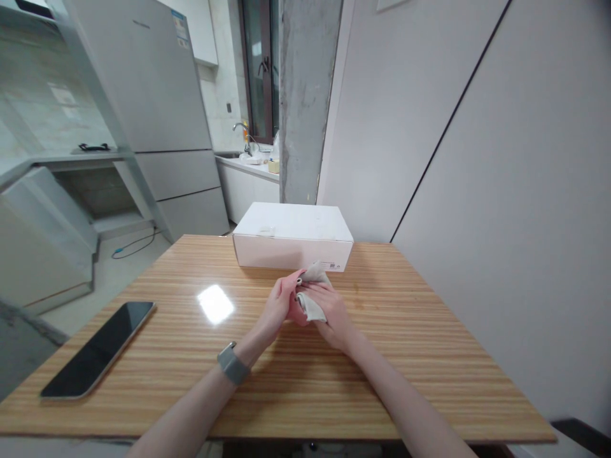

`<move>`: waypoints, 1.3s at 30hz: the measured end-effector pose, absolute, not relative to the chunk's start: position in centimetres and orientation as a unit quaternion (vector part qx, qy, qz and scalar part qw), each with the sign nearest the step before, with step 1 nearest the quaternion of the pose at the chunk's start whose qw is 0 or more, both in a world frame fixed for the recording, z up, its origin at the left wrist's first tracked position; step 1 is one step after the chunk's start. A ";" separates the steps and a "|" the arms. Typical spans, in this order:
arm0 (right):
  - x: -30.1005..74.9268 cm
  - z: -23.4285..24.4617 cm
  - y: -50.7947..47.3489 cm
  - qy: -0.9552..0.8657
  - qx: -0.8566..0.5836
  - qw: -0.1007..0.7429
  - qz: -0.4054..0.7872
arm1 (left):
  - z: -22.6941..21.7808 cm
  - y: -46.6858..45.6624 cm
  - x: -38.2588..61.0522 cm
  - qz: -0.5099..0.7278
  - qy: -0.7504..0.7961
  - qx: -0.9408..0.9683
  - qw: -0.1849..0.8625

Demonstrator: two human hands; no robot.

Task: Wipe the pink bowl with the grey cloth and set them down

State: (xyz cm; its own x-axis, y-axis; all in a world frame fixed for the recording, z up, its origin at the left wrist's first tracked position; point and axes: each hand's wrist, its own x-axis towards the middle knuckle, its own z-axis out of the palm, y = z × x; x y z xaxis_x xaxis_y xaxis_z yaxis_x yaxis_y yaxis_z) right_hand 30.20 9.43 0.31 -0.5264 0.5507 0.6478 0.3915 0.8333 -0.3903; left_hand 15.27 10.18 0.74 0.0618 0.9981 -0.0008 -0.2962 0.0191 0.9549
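Both of my hands meet above the middle of the table, just in front of the white box. My left hand [275,305] is closed around a small pink object [298,314], mostly hidden by my fingers, so its kind is unclear. A pale grey cloth [312,308] is bunched in my right hand [331,313] and pressed against the pink object. One corner of the cloth sticks up beyond the fingers. A small round light-coloured part shows between the hands, too small to name. On my left wrist sits a grey-banded watch [233,364].
A white box [293,251] lies at the table's far edge. To the left is a black-screened phone or tablet [100,350] on the wood-grain table [420,356]. A white wall [506,210] borders the right side; a fridge [153,83] stands behind on the left.
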 end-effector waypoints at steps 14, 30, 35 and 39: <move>30.0 0.4 9.2 -0.773 -0.344 0.510 0.155 | 0.6 9.3 16.2 0.588 0.295 0.427 0.620; 29.8 0.6 8.9 -0.872 -0.259 0.408 0.081 | 0.9 11.7 13.1 0.435 0.361 0.479 0.671; 30.0 0.4 9.5 -0.759 -0.361 0.520 0.153 | 0.9 10.3 14.5 0.457 0.268 0.453 0.717; 30.2 0.5 9.5 -0.782 -0.340 0.506 0.129 | 1.3 10.2 15.0 0.464 0.213 0.389 0.767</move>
State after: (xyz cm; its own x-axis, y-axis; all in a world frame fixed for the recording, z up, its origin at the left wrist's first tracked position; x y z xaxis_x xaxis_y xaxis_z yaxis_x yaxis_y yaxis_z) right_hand 30.17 9.49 0.50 -0.2561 0.6619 0.7045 0.4008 0.7359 -0.5457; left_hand 14.99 10.21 1.25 0.4793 0.8770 0.0349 -0.5462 0.2669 0.7940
